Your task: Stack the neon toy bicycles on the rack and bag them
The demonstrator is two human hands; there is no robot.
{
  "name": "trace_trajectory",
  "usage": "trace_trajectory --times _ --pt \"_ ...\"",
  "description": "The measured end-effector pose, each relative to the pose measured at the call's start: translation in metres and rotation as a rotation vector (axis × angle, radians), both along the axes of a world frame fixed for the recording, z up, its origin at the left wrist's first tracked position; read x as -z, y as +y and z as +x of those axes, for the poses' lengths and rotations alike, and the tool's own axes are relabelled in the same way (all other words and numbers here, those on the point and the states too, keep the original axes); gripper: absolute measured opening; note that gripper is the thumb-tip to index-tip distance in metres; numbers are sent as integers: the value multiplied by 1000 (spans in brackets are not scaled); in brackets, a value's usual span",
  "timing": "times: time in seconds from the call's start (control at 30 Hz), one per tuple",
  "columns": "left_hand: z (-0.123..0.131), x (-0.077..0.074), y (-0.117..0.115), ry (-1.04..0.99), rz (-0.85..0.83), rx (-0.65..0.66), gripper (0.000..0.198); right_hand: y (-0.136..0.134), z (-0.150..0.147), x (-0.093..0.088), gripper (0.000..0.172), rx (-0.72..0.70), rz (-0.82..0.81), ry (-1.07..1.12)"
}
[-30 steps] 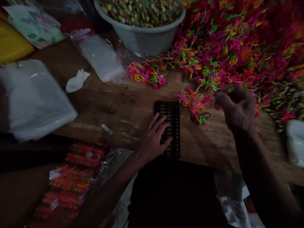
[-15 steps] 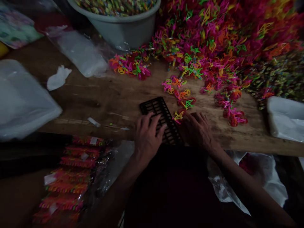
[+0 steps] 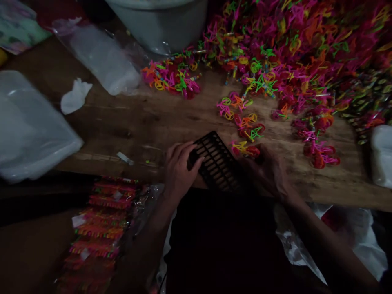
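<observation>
A black plastic grid tray (image 3: 219,163) with rows of slots lies at a slant at the table's near edge. My left hand (image 3: 182,165) is closed on its left side, thumb over the top and fingers along the edge. On the tray's right side, my right hand (image 3: 271,169) is bent beside a small yellow and pink toy bicycle (image 3: 240,146) with a red wheel. Its fingertips are in deep shadow, so whether they grip the toy or the tray is unclear. More toy bicycles (image 3: 254,132) lie in a short line just beyond.
A large heap of bright toy bicycles (image 3: 306,53) covers the back right, below a grey tub (image 3: 171,28). Clear plastic bags (image 3: 33,126) and crumpled white paper (image 3: 75,96) lie left on the wooden table (image 3: 147,122). Packed strips of toys (image 3: 101,232) sit below the edge.
My left hand has gone from resting spread over the tray to gripping its left side. The tray is turned slightly. My right hand has bent more, and the view has shifted a little.
</observation>
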State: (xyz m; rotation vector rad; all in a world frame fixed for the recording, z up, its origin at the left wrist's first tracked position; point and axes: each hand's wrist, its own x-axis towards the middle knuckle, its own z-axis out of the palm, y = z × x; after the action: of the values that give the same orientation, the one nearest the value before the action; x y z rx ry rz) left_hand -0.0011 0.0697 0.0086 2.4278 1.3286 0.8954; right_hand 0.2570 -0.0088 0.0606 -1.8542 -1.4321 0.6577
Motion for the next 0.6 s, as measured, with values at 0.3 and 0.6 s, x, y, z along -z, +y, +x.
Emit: trace_trajectory --times 0.3,0.6 --pt "2 1 -1 -40 -63 -134 46 21 -40 7 9 -253 238 -11" --pt "8 2 -4 -84 -87 -195 46 73 -83 29 20 -305 359 152"
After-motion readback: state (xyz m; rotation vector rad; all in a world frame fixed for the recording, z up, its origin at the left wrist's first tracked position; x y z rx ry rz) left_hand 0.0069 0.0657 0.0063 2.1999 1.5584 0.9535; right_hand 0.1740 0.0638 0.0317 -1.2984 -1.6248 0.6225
